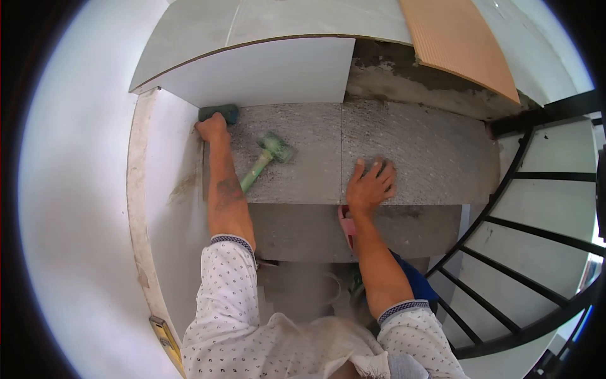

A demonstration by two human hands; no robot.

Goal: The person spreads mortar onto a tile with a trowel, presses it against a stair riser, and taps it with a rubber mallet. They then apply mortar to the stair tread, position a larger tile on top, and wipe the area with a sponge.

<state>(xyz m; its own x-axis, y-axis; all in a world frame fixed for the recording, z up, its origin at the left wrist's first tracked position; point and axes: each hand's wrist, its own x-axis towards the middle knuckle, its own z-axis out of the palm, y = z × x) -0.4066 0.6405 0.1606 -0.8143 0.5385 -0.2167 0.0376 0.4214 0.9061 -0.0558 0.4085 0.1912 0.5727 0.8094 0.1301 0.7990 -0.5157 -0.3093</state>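
Observation:
My left hand (213, 126) is closed on a dark green oblong block (228, 114), perhaps a sponge, in the back left corner of a grey stair tread. Its fingers are partly hidden. Stretched out with fingers spread, my right hand (371, 185) presses on the right-hand tread tile (435, 145) near its front edge. A mallet (273, 149) with a green, dusty head and a pale green handle lies on the left tread tile (309, 170), between my hands. A straight joint runs between the two tiles.
A white riser tile (271, 72) stands behind the tread; bare mortar (404, 85) shows to its right. An orange ribbed board (464, 47) overhangs the upper step. Black railing (505, 221) curves along the right. A yellow level (165, 341) leans at lower left. Lower steps (297, 230) drop towards me.

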